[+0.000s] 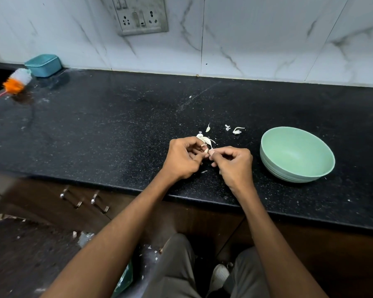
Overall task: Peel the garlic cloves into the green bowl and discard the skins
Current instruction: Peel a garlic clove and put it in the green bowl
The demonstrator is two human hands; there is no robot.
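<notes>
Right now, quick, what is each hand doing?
Left hand: fingers curled, pinching the garlic clove.
Right hand: fingers curled, pinching the same garlic clove from the other side.

A small pale garlic clove (206,150) sits pinched between both hands' fingertips, left of the upright, empty green bowl (297,154).

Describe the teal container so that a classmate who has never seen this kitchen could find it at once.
Start at the black countertop and follow it to its far left corner, against the marble wall. The teal container sits there, just behind an orange and white brush. It is boxy with rounded corners, unlike the round green bowl on the right.
</notes>
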